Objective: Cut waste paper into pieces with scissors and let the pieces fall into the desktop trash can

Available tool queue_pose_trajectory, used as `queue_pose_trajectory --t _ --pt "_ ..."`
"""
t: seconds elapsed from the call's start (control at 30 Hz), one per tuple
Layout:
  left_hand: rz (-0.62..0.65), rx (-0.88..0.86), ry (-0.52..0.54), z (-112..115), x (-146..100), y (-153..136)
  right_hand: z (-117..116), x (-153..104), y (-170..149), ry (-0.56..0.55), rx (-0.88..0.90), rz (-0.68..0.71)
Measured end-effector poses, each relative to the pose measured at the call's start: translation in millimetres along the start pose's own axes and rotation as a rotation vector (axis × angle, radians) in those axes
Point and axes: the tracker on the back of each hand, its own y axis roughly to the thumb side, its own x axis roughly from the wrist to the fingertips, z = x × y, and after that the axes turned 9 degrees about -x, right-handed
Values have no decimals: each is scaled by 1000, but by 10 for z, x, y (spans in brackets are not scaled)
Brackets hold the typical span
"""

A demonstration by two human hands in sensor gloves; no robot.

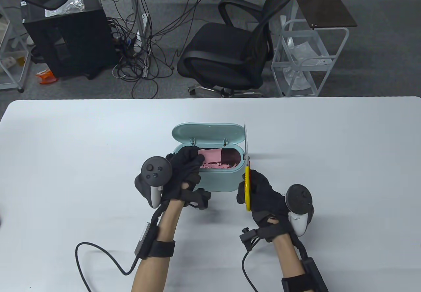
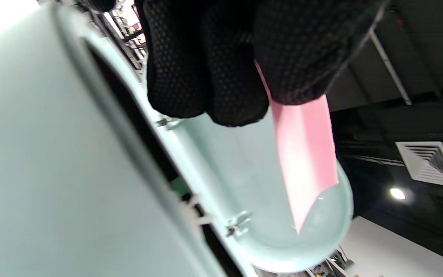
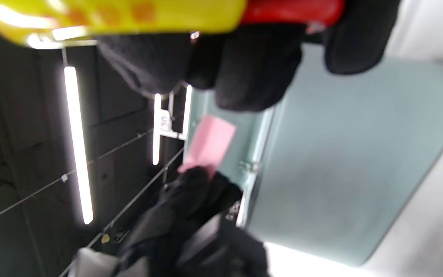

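The left hand [image 1: 184, 170] pinched the pink paper [image 1: 210, 156] over the open trash can [image 1: 217, 177]. The right hand [image 1: 263, 196] gripped the scissors [image 1: 247, 173] just right of the can, blades pointing far. A cut made out there could drop bits on the table [image 1: 65, 157].

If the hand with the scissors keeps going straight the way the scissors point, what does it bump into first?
Probably nothing: the right hand aims the scissors away from the person, just beside the trash can and its open lid. Depth is unclear, so the lid's edge might get grazed.
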Motion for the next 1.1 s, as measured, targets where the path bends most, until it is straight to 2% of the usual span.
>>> queue_pose_trajectory --t 0.1,0.2,0.33,0.37,0.4,0.53,0.67,0.8,0.93,1.1 --pt "-38 7 9 -37 51 -102 -132 43 124 5 37 13" --pt "-65 5 -2 -70 86 -159 -243 106 241 -46 34 -14" --pt "-120 -119 -10 -76 86 -235 -408 156 184 -58 61 -96" --pt "-122 -137 -12 -77 84 -245 -464 150 125 -48 60 -110" --pt "-120 -152 -26 -79 77 -263 -517 145 62 8 27 -98" --pt "-140 -219 -6 -101 73 -307 -536 79 -77 184 -150 -83" --pt "-160 -269 -5 -116 73 -339 -582 8 -230 184 -216 -121" --pt "-168 -311 0 -131 71 -373 -679 0 -325 165 -149 -166" --pt "-167 -305 2 -132 71 -371 -720 6 -330 213 -150 -161" --pt "-165 -304 2 -135 72 -377 -732 23 -355 219 -140 -167"
